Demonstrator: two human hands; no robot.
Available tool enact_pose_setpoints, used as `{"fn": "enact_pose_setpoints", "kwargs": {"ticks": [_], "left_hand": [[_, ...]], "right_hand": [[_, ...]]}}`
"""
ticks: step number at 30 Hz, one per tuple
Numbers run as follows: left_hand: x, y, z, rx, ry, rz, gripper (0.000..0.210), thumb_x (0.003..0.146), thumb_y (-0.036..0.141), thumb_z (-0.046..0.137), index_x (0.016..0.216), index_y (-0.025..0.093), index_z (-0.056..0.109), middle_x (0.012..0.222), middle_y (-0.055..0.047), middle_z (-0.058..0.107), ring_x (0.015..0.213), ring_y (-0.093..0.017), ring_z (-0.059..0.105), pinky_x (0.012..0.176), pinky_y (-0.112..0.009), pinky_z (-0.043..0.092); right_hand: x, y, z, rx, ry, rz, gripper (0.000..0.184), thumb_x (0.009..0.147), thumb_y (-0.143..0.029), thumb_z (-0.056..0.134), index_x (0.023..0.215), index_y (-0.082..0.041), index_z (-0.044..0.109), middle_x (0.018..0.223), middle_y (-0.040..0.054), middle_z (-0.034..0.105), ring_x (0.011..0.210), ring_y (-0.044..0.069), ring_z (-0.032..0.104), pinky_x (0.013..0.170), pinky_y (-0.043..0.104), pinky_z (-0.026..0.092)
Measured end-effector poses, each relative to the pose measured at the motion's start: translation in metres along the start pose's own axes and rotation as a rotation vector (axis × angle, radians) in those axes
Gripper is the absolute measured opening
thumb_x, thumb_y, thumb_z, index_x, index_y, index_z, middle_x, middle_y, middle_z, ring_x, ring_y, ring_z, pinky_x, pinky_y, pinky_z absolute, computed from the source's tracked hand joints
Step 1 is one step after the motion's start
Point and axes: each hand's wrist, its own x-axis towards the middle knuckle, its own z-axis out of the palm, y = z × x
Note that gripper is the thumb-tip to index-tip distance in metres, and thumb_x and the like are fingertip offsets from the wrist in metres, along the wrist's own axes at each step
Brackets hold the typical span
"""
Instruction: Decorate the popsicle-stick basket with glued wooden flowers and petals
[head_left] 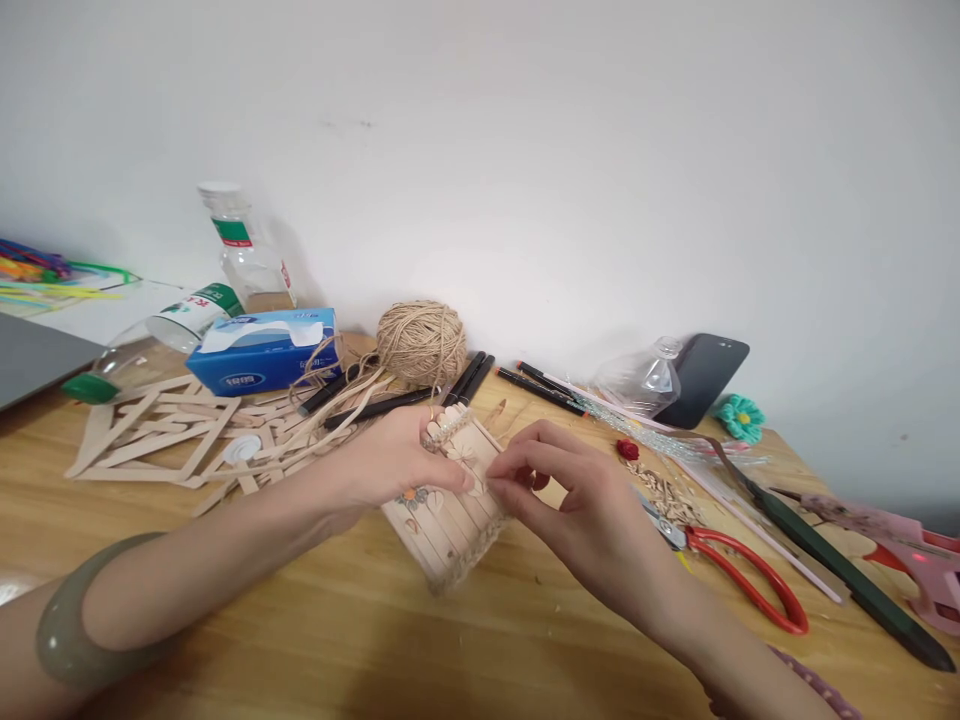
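Observation:
My left hand (409,455) grips a small panel of popsicle sticks (439,525) by its upper part, thumb across its face. Twine edges the panel at top and bottom, and small flower and petal shapes decorate its face. The panel is tilted just above the wooden table (315,620). At its right edge, my right hand (559,485) has thumb and fingertips pinched together, touching or almost touching the panel. Whatever sits in that pinch, if anything, is too small or hidden to make out.
Behind the panel stand a twine ball (421,342) and a blue tissue pack (262,350). Loose popsicle sticks (165,430) spread leftward near bottles. Rightward lie red-handled pliers (742,575), a red rose (628,449), a phone (705,380) and a pink glue gun (892,545).

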Motion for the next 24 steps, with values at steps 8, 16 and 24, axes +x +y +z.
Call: {"fn": "enact_pose_setpoints", "kwargs": {"ticks": [8, 16, 24], "left_hand": [[-0.001, 0.002, 0.001, -0.014, 0.026, -0.036, 0.022, 0.061, 0.014, 0.065, 0.082, 0.017, 0.059, 0.072, 0.002, 0.061, 0.065, -0.014, 0.056, 0.058, -0.023, 0.041], [0.002, 0.0, -0.001, -0.046, 0.051, -0.074, 0.021, 0.057, 0.014, 0.067, 0.076, 0.017, 0.057, 0.068, 0.004, 0.062, 0.061, -0.012, 0.057, 0.055, -0.021, 0.044], [0.001, 0.001, -0.001, -0.063, 0.063, -0.153, 0.02, 0.055, 0.015, 0.067, 0.073, 0.019, 0.057, 0.066, 0.004, 0.065, 0.06, -0.014, 0.06, 0.052, -0.021, 0.047]], "right_hand": [[0.0, 0.001, 0.0, 0.014, -0.016, 0.008, 0.014, 0.081, -0.008, 0.056, 0.076, -0.019, 0.065, 0.078, 0.0004, 0.058, 0.072, 0.012, 0.055, 0.061, 0.022, 0.043], [-0.013, 0.025, -0.024, -0.102, 0.075, 0.108, 0.012, 0.086, -0.02, 0.052, 0.079, -0.021, 0.062, 0.081, 0.0004, 0.063, 0.074, 0.014, 0.057, 0.063, 0.024, 0.044], [-0.046, 0.063, -0.014, -0.3, -0.186, 0.319, 0.016, 0.074, -0.006, 0.055, 0.075, -0.018, 0.064, 0.076, 0.0021, 0.064, 0.068, 0.016, 0.059, 0.062, 0.026, 0.044]]}}
